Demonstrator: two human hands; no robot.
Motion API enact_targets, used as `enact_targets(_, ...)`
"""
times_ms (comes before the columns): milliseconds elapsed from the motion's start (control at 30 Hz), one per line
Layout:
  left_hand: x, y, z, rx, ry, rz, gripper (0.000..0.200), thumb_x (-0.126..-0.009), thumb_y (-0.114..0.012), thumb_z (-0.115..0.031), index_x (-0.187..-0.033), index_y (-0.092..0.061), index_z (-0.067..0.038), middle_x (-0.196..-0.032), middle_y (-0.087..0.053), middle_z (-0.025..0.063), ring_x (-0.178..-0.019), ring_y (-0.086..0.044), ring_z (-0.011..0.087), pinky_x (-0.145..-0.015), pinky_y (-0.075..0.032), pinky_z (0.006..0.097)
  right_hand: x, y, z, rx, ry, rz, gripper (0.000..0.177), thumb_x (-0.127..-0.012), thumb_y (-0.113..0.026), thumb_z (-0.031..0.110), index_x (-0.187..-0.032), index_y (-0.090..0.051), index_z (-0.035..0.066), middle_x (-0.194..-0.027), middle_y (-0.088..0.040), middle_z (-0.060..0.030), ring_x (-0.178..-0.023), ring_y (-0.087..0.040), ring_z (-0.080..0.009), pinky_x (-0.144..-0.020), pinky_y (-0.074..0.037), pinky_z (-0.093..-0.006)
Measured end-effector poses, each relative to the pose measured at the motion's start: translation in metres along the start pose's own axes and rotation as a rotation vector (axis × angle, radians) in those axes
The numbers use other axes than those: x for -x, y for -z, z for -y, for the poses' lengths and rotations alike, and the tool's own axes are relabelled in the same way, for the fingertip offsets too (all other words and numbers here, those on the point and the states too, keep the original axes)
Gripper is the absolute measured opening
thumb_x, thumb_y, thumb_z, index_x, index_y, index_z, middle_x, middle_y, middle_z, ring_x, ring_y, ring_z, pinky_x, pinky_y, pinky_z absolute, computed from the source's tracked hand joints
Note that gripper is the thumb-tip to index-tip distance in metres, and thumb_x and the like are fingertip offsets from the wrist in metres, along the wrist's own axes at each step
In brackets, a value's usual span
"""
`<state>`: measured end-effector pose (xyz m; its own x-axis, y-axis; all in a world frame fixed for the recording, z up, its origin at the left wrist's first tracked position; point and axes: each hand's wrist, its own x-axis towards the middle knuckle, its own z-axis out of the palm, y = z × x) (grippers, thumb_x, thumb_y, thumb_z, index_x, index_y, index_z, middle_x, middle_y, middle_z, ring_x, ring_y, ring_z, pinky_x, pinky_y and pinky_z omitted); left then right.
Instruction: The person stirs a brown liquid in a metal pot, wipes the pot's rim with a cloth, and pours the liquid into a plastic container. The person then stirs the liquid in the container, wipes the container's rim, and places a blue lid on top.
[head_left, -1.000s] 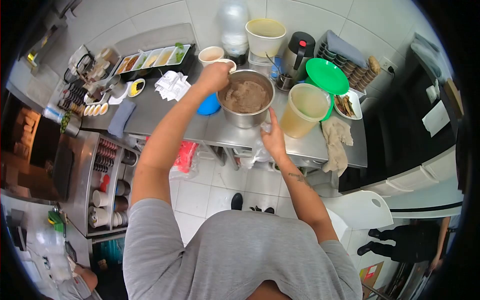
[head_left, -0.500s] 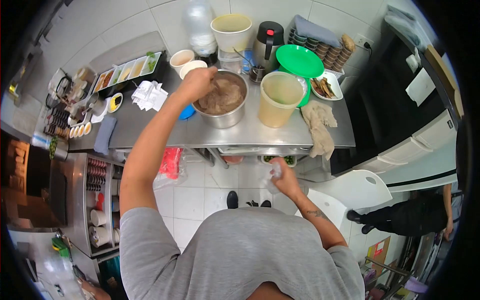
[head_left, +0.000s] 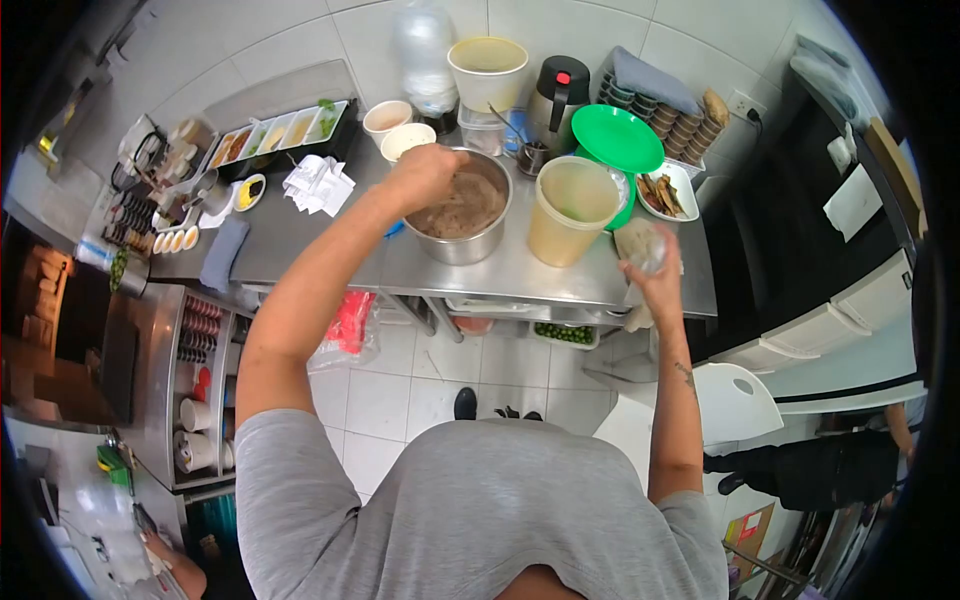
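While clutching clear plastic (head_left: 652,247) in right hand (head_left: 657,282), holding left hand (head_left: 424,173) over steel pot (head_left: 466,250); can't tell left grip.

A white tiled wall (head_left: 575,25) backs a steel counter (head_left: 495,282) above a white tiled floor (head_left: 432,402).

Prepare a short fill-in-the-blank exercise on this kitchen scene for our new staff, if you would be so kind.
1. The person's left hand is at the metal pot, whose food mixture is coloured ____.
2. The tall yellowish tub stands between the metal pot and the person's ____ hand.
3. The flat round item beside the thermos is coloured ____.
4. The egg halves lined up at the counter's far left number ____.

Missing words: brown; right; green; four.
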<state>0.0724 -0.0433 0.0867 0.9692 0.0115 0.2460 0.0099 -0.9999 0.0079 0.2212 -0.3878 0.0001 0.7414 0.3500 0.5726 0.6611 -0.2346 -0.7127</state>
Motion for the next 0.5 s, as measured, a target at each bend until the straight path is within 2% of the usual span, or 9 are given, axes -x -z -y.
enact_targets(67,0.002,0.003,0.011,-0.079,0.105,0.034,0.027,-0.066,-0.057,-0.002,-0.093,-0.060,-0.003,-0.081,-0.062,0.0172,-0.082,-0.060,0.0342,-0.070,-0.048,0.0437,0.023,-0.009,-0.022,-0.022,-0.300,0.458,0.042,-0.071,-0.067,0.010,-0.111,-0.053,0.006,-0.102,-0.057,-0.0139,-0.096,-0.055,-0.0270,-0.088,-0.041,-0.0338)
enact_targets(100,0.002,0.004,0.016,-0.116,0.161,0.053,0.026,-0.066,-0.058,-0.002,-0.092,-0.060,-0.003,-0.082,-0.062,0.0171,-0.082,-0.059,0.0343,-0.070,-0.047,0.0438,0.039,-0.023,-0.027,-0.037,-0.254,0.602,0.044,-0.072,-0.064,0.008,-0.114,-0.051,0.005,-0.107,-0.056,-0.0147,-0.100,-0.054,-0.0275,-0.091,-0.040,-0.0341)
enact_targets(133,0.002,0.001,0.021,-0.091,0.176,-0.039,0.025,-0.067,-0.058,-0.004,-0.092,-0.059,-0.002,-0.081,-0.061,0.0181,-0.081,-0.059,0.0351,-0.069,-0.047,0.0440,0.051,-0.041,-0.021,-0.052,-0.205,0.746,0.046,-0.072,-0.062,0.006,-0.117,-0.050,0.005,-0.113,-0.055,-0.0155,-0.104,-0.053,-0.0280,-0.093,-0.040,-0.0343)
enact_targets(200,0.003,0.002,0.009,0.029,0.224,-0.061,0.026,-0.067,-0.058,-0.003,-0.093,-0.059,-0.002,-0.083,-0.061,0.0192,-0.082,-0.059,0.0355,-0.069,-0.047,0.0440,0.062,-0.078,0.026,-0.187,0.021,0.698,0.062,-0.073,-0.065,0.010,-0.129,-0.040,0.004,-0.123,-0.050,-0.0191,-0.115,-0.048,-0.0307,-0.098,-0.036,-0.0356)
enact_targets(267,0.005,-0.007,0.003,0.117,0.216,-0.100,0.026,-0.067,-0.055,-0.001,-0.094,-0.059,-0.002,-0.084,-0.062,0.0209,-0.083,-0.060,0.0363,-0.071,-0.047,0.0439,0.054,-0.117,0.056,-0.232,-0.059,0.693,0.091,-0.070,-0.073,0.018,-0.140,-0.017,0.004,-0.134,-0.037,-0.0227,-0.124,-0.039,-0.0330,-0.102,-0.032,-0.0370)
enact_targets(333,0.010,0.000,0.001,0.076,0.196,0.015,0.026,-0.068,-0.055,-0.001,-0.093,-0.060,-0.002,-0.084,-0.062,0.0212,-0.083,-0.060,0.0364,-0.072,-0.048,0.0443,0.048,-0.165,0.056,-0.147,0.035,0.504,0.116,-0.062,-0.081,0.031,-0.141,0.000,0.003,-0.131,-0.037,-0.0287,-0.123,-0.039,-0.0351,-0.101,-0.033,-0.0367)
enact_targets(400,0.015,0.007,0.012,0.022,0.171,0.066,0.023,-0.070,-0.053,-0.002,-0.091,-0.061,-0.003,-0.081,-0.062,0.0209,-0.079,-0.061,0.0367,-0.068,-0.048,0.0455,0.035,-0.186,0.059,-0.214,-0.072,0.501,0.123,-0.058,-0.083,0.035,-0.140,0.001,0.001,-0.133,-0.036,-0.0280,-0.123,-0.039,-0.0355,-0.101,-0.033,-0.0363)
enact_targets(500,0.015,0.004,0.038,-0.071,0.310,-0.034,0.022,-0.072,-0.052,-0.004,-0.091,-0.062,-0.005,-0.081,-0.062,0.0206,-0.078,-0.061,0.0363,-0.066,-0.048,0.0459,0.027,-0.197,0.061,-0.237,-0.177,0.544,0.126,-0.052,-0.085,0.040,-0.139,-0.002,0.001,-0.133,-0.038,-0.0252,-0.122,-0.040,-0.0342,-0.099,-0.035,-0.0367)
